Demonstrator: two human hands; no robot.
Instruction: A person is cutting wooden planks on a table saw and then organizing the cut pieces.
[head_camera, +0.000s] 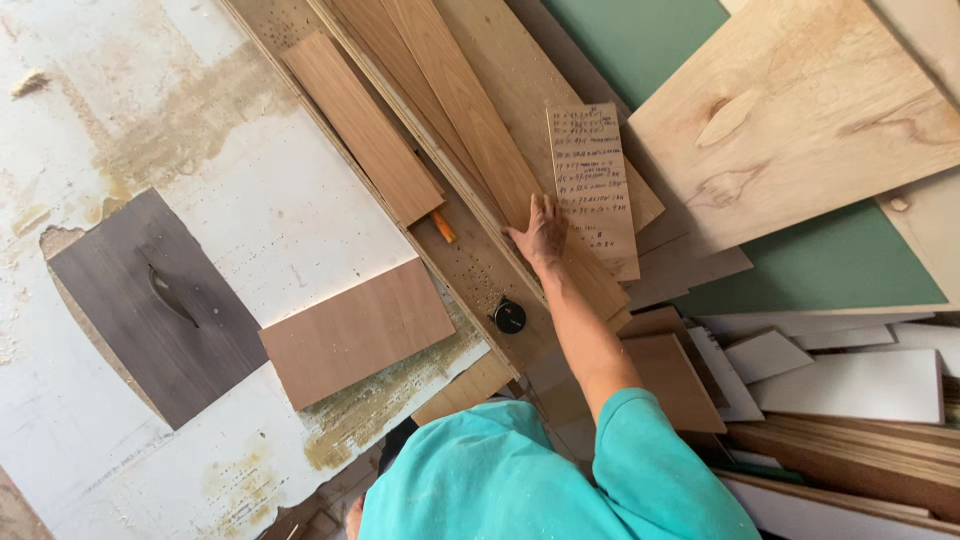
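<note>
My right hand lies flat on a long wooden strip, fingers spread narrow and pressing rather than gripping; the strip rests slanted on the stack of boards, just beside a small board with handwritten notes; I judge it best to keep the palm low and slide the strip along its length so it clears that board; my arm reaches straight out, elbow nearly extended; my left hand is out of view.

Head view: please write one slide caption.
Right hand rests on long brown wooden strip beside handwritten wooden offcut.
</note>
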